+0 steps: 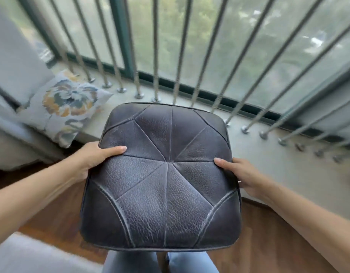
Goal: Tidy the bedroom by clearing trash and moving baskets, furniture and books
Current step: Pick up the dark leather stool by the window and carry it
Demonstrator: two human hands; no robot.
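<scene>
Head view: left hand (91, 156), right hand (241, 176) grip stool (162, 184); bars (156, 56) ahead, pillow (65, 104) left.

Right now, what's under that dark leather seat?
Below the dark leather seat, jeans-clad legs and wooden floor show. The seat covers any base it has, plus most fingers of the left hand and right hand.

A dark purple-black stool seat (162, 174) with stitched panels is seen; the pale cushion (65, 107) is printed with orange-blue flowers.
</scene>
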